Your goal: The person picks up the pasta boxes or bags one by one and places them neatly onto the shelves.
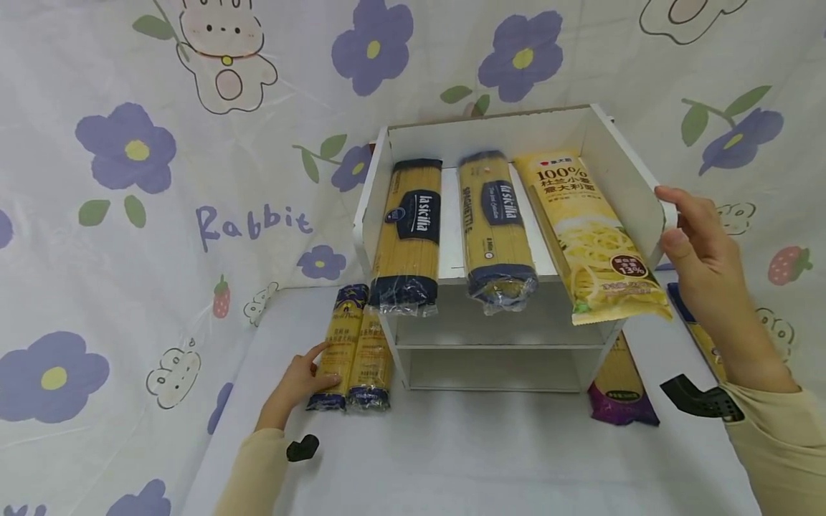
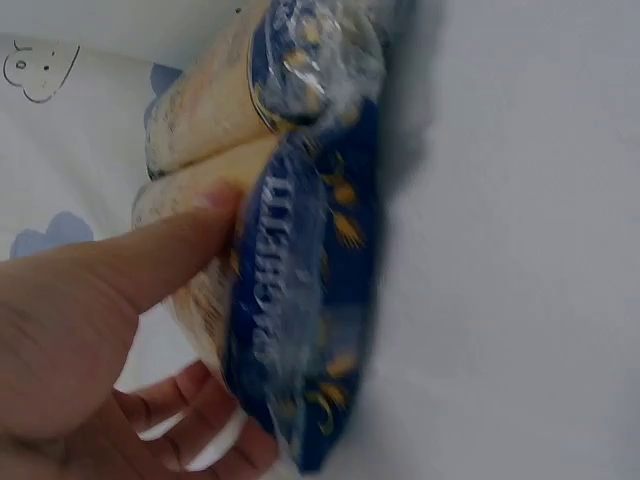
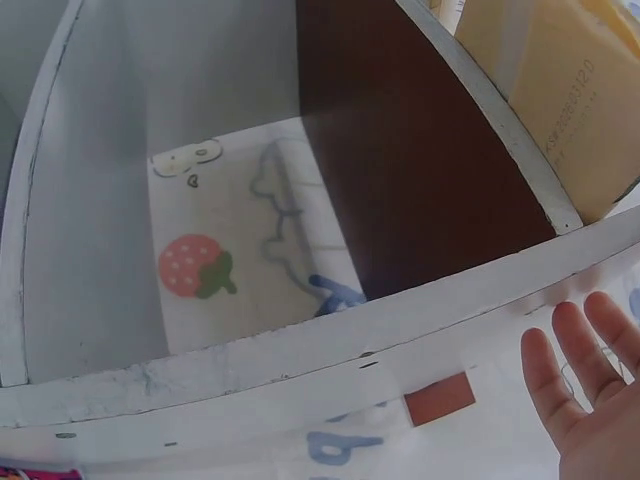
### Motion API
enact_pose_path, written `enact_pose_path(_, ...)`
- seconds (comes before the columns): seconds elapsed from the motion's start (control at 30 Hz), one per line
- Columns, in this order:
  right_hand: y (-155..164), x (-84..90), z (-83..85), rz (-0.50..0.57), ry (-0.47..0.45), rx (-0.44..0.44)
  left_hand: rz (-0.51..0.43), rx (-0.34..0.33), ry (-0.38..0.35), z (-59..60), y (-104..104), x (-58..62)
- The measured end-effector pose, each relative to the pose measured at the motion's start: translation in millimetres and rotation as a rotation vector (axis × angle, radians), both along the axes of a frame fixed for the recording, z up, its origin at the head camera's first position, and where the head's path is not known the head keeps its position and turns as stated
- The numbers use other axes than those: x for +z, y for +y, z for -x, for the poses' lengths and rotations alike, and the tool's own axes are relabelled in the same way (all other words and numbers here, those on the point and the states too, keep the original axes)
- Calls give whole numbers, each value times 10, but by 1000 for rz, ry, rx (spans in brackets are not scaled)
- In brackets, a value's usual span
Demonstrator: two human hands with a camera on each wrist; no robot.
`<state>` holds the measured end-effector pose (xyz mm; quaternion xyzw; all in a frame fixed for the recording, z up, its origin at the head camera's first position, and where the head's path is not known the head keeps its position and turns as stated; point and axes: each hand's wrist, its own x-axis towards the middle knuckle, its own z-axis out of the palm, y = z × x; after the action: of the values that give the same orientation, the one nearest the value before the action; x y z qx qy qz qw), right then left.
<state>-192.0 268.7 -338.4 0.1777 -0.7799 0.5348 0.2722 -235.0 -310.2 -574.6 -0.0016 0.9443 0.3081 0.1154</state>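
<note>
In the head view, the right hand (image 1: 706, 269) pinches the shelf (image 1: 616, 179); a steady, light hold seems best. The left hand (image 1: 300, 380) grips the spaghetti pack (image 1: 343, 344).

Left wrist: that pack lies between thumb and fingers.

Right wrist: three fingers spread beneath the shelf edge.

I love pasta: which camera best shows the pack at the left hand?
The head view: it shows the pack almost end to end, though the left hand covers part. The left wrist view shows mainly its blue end, close but blurred; the right wrist view doesn't show it.
</note>
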Motion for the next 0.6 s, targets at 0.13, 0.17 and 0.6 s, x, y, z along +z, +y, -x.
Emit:
enact_pose_path(0.13,-12,-5,-8,-5,18,-13,41,1,-25,32,65,67)
enact_pose_path(0.17,-15,-6,-7,-7,25,-13,42,5,-30,34,75,86)
enact_pose_path(0.6,15,-29,19,-4,59,-1,-209,-148,-169,126,31,229)
